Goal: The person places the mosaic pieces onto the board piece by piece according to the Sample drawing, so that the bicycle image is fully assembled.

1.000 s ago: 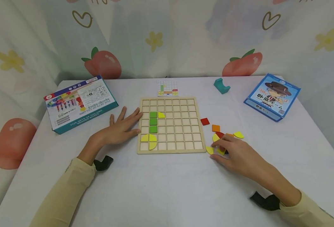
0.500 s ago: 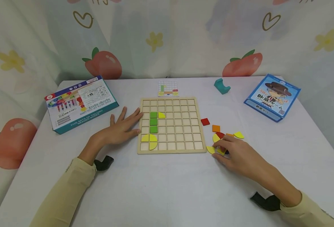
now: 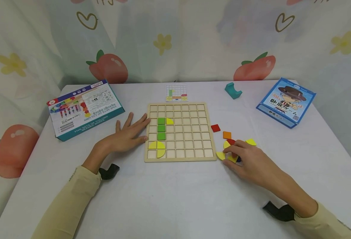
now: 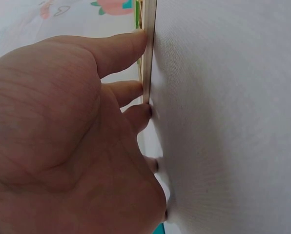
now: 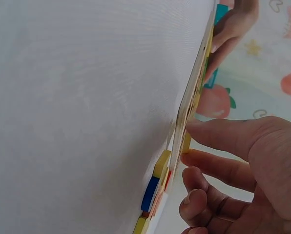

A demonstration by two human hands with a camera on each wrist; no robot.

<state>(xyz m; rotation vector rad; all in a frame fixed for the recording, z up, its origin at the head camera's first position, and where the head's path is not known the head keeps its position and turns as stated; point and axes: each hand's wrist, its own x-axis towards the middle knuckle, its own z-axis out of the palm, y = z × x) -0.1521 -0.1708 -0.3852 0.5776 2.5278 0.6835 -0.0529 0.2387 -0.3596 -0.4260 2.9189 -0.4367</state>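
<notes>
A wooden grid board point(image 3: 179, 160) lies flat in the middle of the table, with several green squares point(image 3: 161, 128) and yellow quarter-circle tiles point(image 3: 161, 153) in its cells. My left hand point(image 3: 123, 137) is spread out, fingertips touching the board's left edge; the left wrist view has the thumb against the wooden frame point(image 4: 148, 63). Near the board's lower right corner, my right hand point(image 3: 248, 161) pinches a yellow quarter-circle tile point(image 3: 220, 156) between thumb and forefinger. In the right wrist view the same tile point(image 5: 187, 142) shows between the two fingertips. Its other fingers are curled.
Loose tiles lie right of the board: a red square point(image 3: 215, 128), an orange square point(image 3: 227, 135), a yellow piece point(image 3: 251, 142) and others partly hidden under my hand. Behind the board is a pattern card point(image 3: 176, 93). Boxes point(image 3: 86, 109) point(image 3: 286, 102) and a teal piece point(image 3: 233, 91) stand farther out.
The right hand and the yellow quarter-circle tile by the board's corner have shifted very slightly. The left hand and the board stay where they were.
</notes>
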